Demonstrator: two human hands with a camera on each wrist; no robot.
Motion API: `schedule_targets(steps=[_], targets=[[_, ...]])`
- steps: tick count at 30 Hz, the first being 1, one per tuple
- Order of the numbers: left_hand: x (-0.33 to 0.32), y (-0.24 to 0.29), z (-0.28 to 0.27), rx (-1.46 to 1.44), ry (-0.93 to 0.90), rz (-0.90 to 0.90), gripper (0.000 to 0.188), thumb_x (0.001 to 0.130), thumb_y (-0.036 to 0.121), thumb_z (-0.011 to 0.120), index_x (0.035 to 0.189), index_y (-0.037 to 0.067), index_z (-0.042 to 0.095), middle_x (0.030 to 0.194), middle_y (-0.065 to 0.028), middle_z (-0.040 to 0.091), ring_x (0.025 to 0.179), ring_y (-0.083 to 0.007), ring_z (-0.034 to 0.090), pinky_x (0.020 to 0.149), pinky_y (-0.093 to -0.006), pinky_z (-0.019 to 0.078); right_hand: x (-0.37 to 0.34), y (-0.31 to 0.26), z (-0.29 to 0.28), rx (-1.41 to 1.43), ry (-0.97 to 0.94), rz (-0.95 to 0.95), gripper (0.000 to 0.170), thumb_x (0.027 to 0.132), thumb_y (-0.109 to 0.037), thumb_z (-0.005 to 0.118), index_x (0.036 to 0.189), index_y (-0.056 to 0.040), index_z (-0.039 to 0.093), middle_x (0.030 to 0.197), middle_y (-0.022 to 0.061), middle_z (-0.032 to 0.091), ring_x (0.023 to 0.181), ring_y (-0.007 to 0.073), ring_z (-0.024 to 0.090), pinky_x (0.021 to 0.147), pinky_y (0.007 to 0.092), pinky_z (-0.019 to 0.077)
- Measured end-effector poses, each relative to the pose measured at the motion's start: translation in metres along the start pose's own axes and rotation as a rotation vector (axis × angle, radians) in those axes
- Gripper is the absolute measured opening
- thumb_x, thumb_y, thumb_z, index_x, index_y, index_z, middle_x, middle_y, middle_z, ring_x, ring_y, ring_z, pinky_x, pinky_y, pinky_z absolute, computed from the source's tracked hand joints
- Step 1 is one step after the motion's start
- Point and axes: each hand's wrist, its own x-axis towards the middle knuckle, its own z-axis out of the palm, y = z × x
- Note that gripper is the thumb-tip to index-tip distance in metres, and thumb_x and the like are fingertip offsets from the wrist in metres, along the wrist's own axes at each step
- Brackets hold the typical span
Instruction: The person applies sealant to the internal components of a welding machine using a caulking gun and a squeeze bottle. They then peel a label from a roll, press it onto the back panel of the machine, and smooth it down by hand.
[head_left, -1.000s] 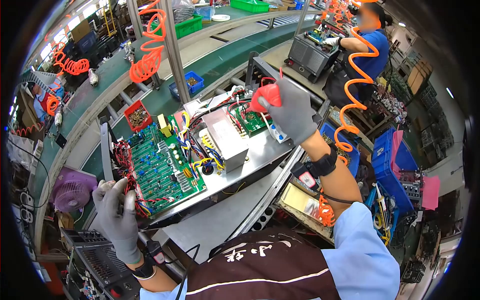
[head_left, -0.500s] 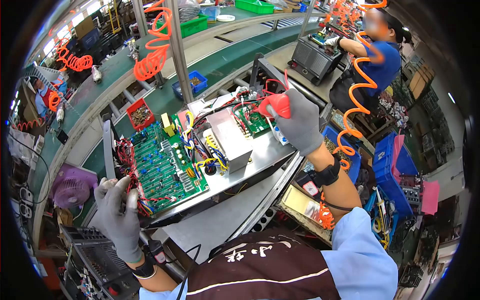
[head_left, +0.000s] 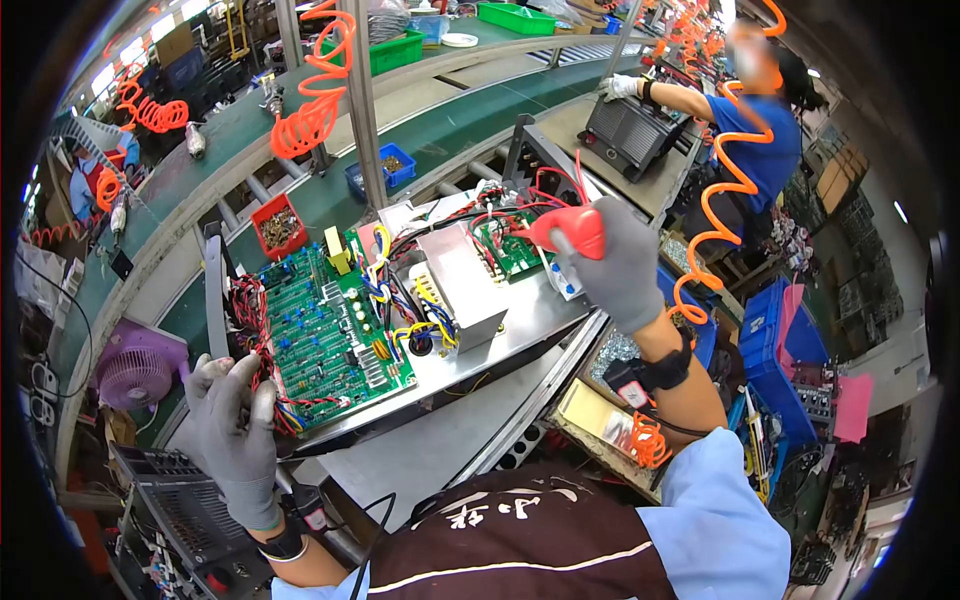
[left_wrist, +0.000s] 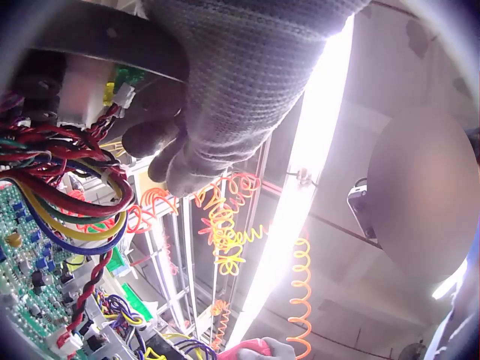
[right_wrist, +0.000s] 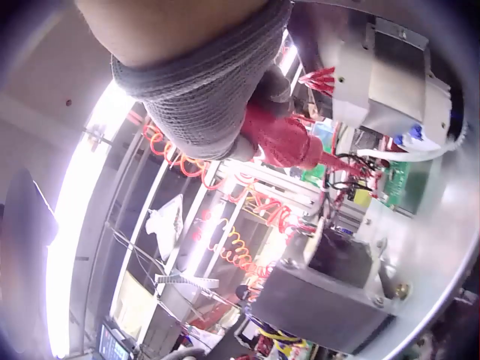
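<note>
An open metal chassis lies before me. It carries a large green circuit board, a metal-covered block and a smaller green board. My gloved right hand grips a red squeeze bottle over the chassis's right part. The bottle's tapered nozzle points at the wires by the smaller board in the right wrist view. My gloved left hand is at the near left corner, fingers loosely bent beside the dark end panel and the bundled wires.
Behind the chassis stand a red bin and a blue bin, both with small parts. A metal post rises near them. Orange coiled hoses hang around. A purple fan is at left. Another person works at far right.
My right hand has drawn slightly down and to the right with the red bottle. The left hand stays in place. The other person's gloved hand has shifted to the far side of a grey unit.
</note>
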Motion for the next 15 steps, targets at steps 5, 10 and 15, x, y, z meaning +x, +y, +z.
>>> schedule_targets(steps=[5,10,15], targets=[[0.001,0.000,0.000,0.030,0.012,0.021,0.023,0.073,0.006,0.065,0.095,-0.001,0.064,0.078,-0.0115,0.054,0.093,-0.0288,0.051,0.099,-0.0449,0.0352,0.030,0.008,-0.025,0.111,0.012,0.186,0.027,0.072,-0.021,0.074,0.079,-0.0013,0.057,0.061,0.0082,0.056,0.053,0.0166,0.055,0.053,0.0315,0.0447],[0.003,0.001,-0.003,0.048,-0.018,0.011,0.025,0.072,0.007,0.065,0.096,0.000,0.064,0.077,-0.0112,0.053,0.098,-0.0304,0.050,0.096,-0.0437,0.0363,0.066,0.011,-0.027,0.407,0.014,0.390,0.024,0.076,-0.020,0.071,0.083,0.0000,0.059,0.066,-0.0009,0.058,0.061,0.0101,0.054,0.057,0.0282,0.0455],[0.003,0.000,-0.004,0.054,-0.040,-0.014,0.025,0.072,0.007,0.065,0.096,0.000,0.064,0.073,-0.0106,0.051,0.100,-0.0318,0.050,0.093,-0.0435,0.0364,0.101,0.056,0.020,0.232,-0.210,0.214,0.041,0.071,-0.037,0.072,0.087,-0.0014,0.061,0.074,0.0124,0.061,0.066,0.0197,0.058,0.063,0.0330,0.0462]])
